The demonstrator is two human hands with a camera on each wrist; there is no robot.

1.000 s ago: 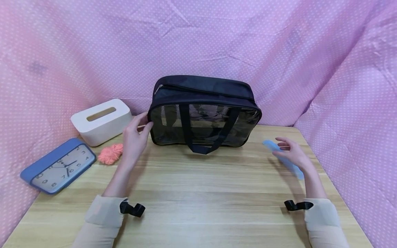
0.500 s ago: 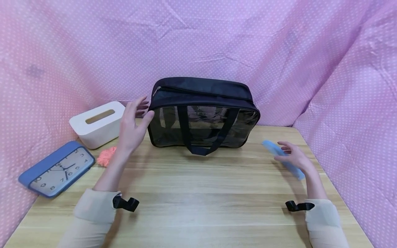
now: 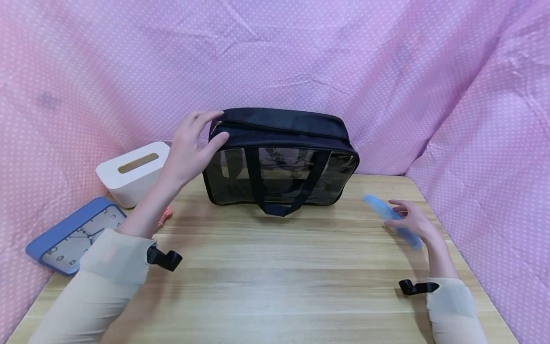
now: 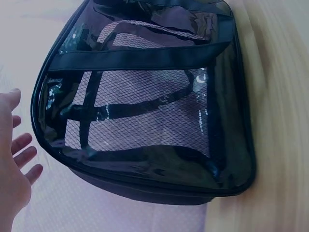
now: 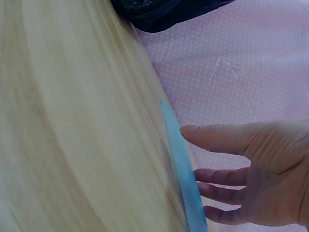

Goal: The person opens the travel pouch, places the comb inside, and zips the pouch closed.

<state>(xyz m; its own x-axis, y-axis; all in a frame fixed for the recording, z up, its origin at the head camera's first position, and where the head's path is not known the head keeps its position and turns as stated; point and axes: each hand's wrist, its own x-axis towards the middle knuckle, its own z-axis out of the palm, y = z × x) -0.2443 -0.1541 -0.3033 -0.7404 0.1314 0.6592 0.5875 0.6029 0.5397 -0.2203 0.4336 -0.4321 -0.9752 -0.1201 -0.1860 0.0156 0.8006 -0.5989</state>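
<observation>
A black bag with see-through panels and a dark strap handle stands at the back of the table. My left hand is at its upper left corner, near the zipper pull, thumb and fingers spread apart. In the left wrist view, the bag fills the middle, and the left hand shows loose fingers beside it. On the right lies a light blue comb, its fine teeth visible in the right wrist view. My right hand hovers over it with fingers loosely bent, holding nothing.
At the left are a white tissue box, a blue clock and a coral yarn bundle, mostly hidden behind my left forearm. Pink dotted cloth hangs round the wooden table.
My left hand has risen from the bag's left side to its upper left corner. The right hand has shifted slightly down and right above the comb.
</observation>
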